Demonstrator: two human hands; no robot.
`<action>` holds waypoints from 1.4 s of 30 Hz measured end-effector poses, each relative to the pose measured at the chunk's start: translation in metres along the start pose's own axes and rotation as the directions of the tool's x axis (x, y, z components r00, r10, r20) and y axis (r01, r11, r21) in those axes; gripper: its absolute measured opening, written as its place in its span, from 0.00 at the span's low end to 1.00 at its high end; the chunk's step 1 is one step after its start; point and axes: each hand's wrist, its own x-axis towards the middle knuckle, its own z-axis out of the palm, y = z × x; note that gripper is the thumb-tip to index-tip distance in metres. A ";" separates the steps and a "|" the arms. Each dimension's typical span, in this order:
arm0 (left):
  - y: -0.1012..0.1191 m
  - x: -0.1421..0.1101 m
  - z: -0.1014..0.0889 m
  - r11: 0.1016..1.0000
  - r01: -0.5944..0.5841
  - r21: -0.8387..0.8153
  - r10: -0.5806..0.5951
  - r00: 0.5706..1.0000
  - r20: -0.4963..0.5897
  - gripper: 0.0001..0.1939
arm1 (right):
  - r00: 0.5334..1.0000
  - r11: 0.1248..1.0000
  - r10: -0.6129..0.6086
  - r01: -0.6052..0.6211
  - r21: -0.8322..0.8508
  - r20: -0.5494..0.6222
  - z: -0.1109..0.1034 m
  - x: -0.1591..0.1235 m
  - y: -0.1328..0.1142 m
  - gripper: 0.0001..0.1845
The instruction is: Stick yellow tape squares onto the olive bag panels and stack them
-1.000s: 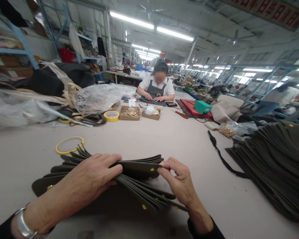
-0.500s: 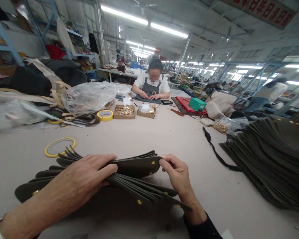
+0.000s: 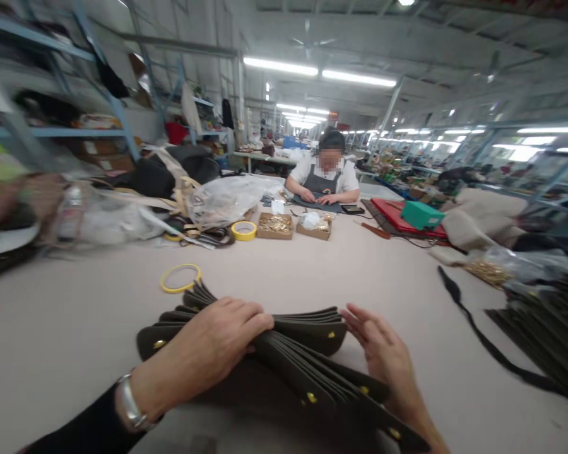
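Observation:
A fanned stack of dark olive leather pieces (image 3: 307, 359) with small gold studs lies on the pale table (image 3: 288, 277) in front of me. My left hand (image 3: 208, 350) rests palm down on top of the stack, fingers curled over the upper pieces. My right hand (image 3: 383, 353) is beside the stack's right end with its fingers stretched out, touching or nearly touching the edge of the top piece and holding nothing. A watch shows on my left wrist.
A thin yellow tape ring (image 3: 180, 278) lies just beyond the stack. Farther off are a yellow tape roll (image 3: 243, 231), two cardboard boxes of gold hardware (image 3: 275, 225), plastic bags (image 3: 227, 198), and a seated person (image 3: 324, 180). A black strap (image 3: 473, 321) and more dark pieces (image 3: 549, 328) lie right.
My right hand has let go of its pinch on the top piece and opened its fingers. The camera view swung to the left. My left hand stays on the stack.

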 end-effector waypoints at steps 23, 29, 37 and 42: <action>0.008 0.003 0.006 0.997 0.026 0.068 -0.027 0.999 0.016 0.27 | 0.948 0.950 -0.276 0.294 -0.106 0.162 0.034 -0.033 0.021 0.47; 0.010 0.002 0.005 0.995 0.043 0.086 -0.044 0.999 0.017 0.28 | 0.952 0.839 -0.273 0.305 -0.451 0.138 0.012 -0.018 -0.026 0.27; 0.020 0.002 0.002 0.994 0.030 0.107 -0.034 0.999 0.040 0.27 | 0.641 0.549 -0.164 0.691 -0.471 0.750 0.142 0.027 -0.093 0.12; 0.018 -0.010 0.022 0.982 0.043 0.182 -0.030 0.997 -0.075 0.24 | 0.390 0.378 -0.032 0.857 -0.350 0.920 0.254 0.027 -0.085 0.13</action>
